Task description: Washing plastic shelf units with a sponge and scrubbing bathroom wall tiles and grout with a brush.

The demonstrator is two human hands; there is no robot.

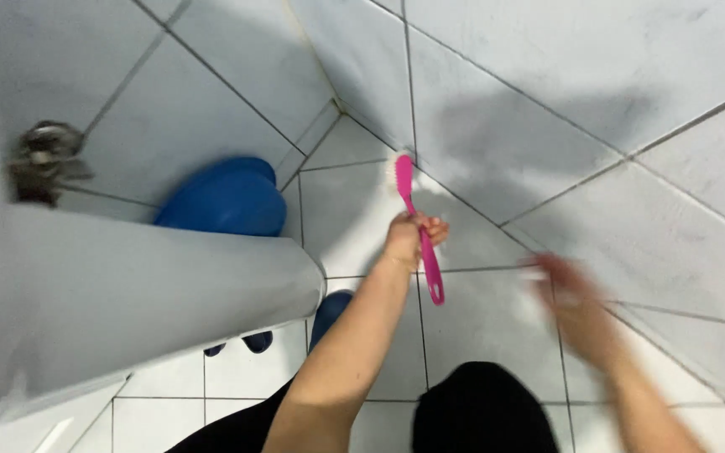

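My left hand [411, 236] is shut around the middle of a pink long-handled scrub brush [430, 260]. The brush's white bristle head [397, 171] presses against the grey wall tiles where they meet the floor tiles, near the corner. My right hand [574, 304] is blurred in motion, close to or on the tiled wall [597, 101] at the right. Its fingers cannot be made out, and a pale smear sits at their tips.
A white sink basin [127, 285] juts in from the left, with a metal tap [44, 159] above it. A blue plastic tub [228, 201] lies on the floor behind it. Blue slippers [329, 312] and my black-trousered knees [480, 411] are below.
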